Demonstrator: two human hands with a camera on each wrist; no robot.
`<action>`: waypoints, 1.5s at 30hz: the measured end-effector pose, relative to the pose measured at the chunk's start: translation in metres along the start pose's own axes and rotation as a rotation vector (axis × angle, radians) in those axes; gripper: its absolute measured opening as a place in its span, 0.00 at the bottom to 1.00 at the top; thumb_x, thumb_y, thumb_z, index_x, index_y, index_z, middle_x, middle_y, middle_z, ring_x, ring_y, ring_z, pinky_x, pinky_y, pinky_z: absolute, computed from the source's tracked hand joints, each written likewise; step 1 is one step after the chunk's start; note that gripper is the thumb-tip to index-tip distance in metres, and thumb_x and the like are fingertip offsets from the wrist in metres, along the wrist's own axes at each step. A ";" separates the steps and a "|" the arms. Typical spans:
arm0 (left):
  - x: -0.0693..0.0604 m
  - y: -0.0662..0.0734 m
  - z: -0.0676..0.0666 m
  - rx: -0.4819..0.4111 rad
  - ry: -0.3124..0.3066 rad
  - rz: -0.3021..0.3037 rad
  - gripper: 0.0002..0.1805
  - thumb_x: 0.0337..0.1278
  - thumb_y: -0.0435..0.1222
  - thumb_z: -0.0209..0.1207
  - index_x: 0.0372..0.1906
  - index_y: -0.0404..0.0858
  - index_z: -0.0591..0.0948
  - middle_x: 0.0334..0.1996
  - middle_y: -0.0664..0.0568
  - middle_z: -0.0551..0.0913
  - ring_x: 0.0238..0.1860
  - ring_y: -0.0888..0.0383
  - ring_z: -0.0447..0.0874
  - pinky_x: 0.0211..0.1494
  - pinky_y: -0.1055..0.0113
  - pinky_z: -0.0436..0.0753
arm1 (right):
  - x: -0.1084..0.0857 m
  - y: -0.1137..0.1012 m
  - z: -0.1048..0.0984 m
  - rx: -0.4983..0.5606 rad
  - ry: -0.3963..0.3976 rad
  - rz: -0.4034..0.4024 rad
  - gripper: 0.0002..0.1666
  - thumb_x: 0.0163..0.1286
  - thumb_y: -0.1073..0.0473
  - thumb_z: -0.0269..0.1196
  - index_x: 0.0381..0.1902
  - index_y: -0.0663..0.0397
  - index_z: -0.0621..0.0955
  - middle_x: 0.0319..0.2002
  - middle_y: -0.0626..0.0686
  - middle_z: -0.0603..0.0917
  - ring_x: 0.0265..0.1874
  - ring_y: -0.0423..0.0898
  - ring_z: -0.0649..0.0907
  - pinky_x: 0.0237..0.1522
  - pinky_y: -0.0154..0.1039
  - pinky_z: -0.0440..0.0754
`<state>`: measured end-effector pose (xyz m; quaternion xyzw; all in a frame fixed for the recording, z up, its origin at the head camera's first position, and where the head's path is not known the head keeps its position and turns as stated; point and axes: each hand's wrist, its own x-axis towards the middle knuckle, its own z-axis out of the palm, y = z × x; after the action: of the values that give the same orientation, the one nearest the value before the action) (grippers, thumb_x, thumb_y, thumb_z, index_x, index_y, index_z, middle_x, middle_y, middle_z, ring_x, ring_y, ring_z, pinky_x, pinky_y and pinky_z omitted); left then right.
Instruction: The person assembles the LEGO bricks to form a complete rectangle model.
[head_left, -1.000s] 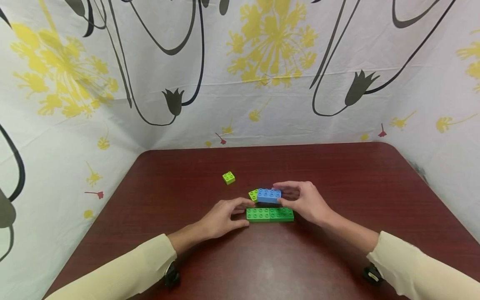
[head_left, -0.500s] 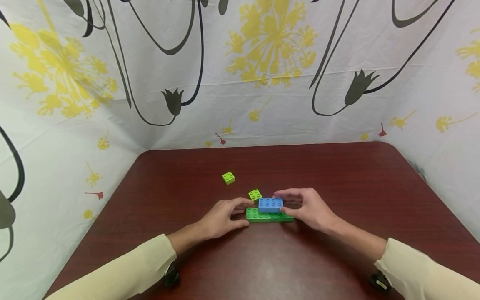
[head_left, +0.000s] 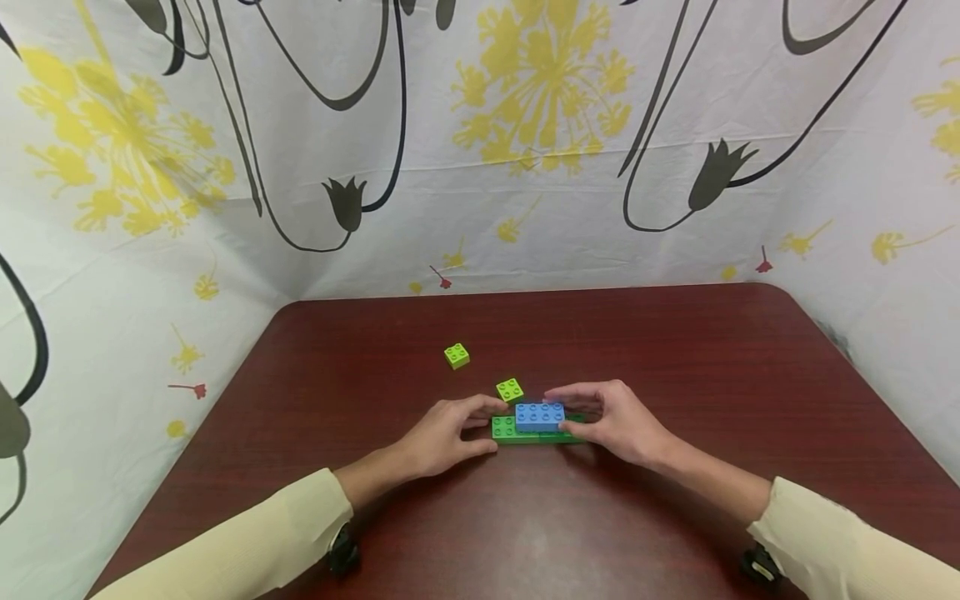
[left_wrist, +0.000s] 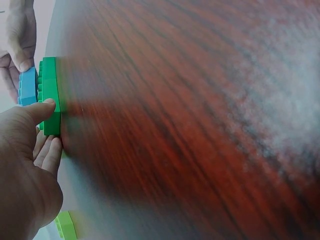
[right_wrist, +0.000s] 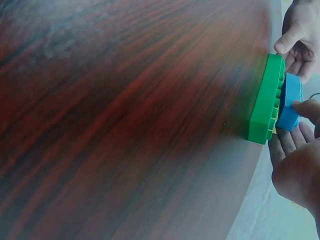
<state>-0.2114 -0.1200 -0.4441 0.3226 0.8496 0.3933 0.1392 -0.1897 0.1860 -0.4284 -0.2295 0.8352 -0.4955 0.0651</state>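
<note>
Two green toy building bricks (head_left: 504,429) lie end to end in a row on the table. My left hand (head_left: 448,433) holds the row's left end, the thumb on the near side and fingers behind. My right hand (head_left: 626,421) pinches a blue eight-stud brick (head_left: 539,417) by its right end, over the middle of the green row. In the right wrist view a narrow gap shows between the blue brick (right_wrist: 290,102) and the studs of the green bricks (right_wrist: 265,100). The right hand hides part of the row's right end.
A lime four-stud brick (head_left: 510,390) lies just behind the green row. Another lime brick (head_left: 457,356) sits farther back and to the left. The dark red table (head_left: 360,333) ends at a patterned cloth backdrop (head_left: 420,150).
My right hand has brought the blue brick nearer to me, from behind the green row to over it, uncovering the nearer lime brick. The left hand has stayed in place.
</note>
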 end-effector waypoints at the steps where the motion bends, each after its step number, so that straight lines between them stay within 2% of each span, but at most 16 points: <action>1: 0.000 0.001 0.000 -0.002 -0.001 -0.003 0.30 0.67 0.36 0.72 0.72 0.44 0.77 0.69 0.55 0.81 0.68 0.61 0.80 0.67 0.66 0.79 | 0.000 0.000 0.000 -0.001 -0.004 0.000 0.26 0.68 0.69 0.74 0.63 0.58 0.85 0.59 0.55 0.87 0.57 0.52 0.87 0.56 0.46 0.87; 11: 0.000 0.003 -0.001 0.003 -0.001 -0.033 0.31 0.67 0.36 0.72 0.72 0.46 0.77 0.69 0.58 0.80 0.67 0.63 0.79 0.67 0.68 0.78 | -0.001 0.002 -0.001 -0.012 -0.025 0.013 0.23 0.68 0.69 0.73 0.61 0.57 0.87 0.58 0.58 0.87 0.56 0.54 0.87 0.56 0.48 0.87; 21: 0.000 0.002 0.000 -0.007 -0.001 -0.028 0.31 0.67 0.36 0.72 0.72 0.46 0.77 0.68 0.58 0.80 0.67 0.64 0.79 0.67 0.68 0.79 | 0.000 0.003 0.000 -0.030 -0.046 0.020 0.23 0.68 0.69 0.74 0.61 0.56 0.87 0.58 0.57 0.87 0.55 0.52 0.87 0.56 0.47 0.87; 31: 0.001 0.003 -0.001 0.010 0.000 0.012 0.30 0.68 0.38 0.72 0.72 0.45 0.76 0.68 0.58 0.81 0.67 0.64 0.79 0.68 0.68 0.78 | 0.001 0.003 0.000 -0.076 -0.058 0.017 0.23 0.68 0.68 0.74 0.60 0.56 0.87 0.57 0.57 0.88 0.51 0.49 0.88 0.54 0.45 0.88; 45: 0.012 0.016 -0.002 0.017 0.050 0.078 0.31 0.67 0.39 0.72 0.73 0.42 0.78 0.67 0.57 0.82 0.64 0.61 0.83 0.67 0.64 0.80 | 0.000 0.005 -0.001 -0.075 -0.063 -0.016 0.24 0.67 0.67 0.76 0.61 0.56 0.87 0.56 0.56 0.88 0.50 0.48 0.89 0.53 0.44 0.88</action>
<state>-0.2144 -0.1059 -0.4308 0.3467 0.8429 0.3991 0.1001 -0.1920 0.1890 -0.4322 -0.2539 0.8488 -0.4571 0.0785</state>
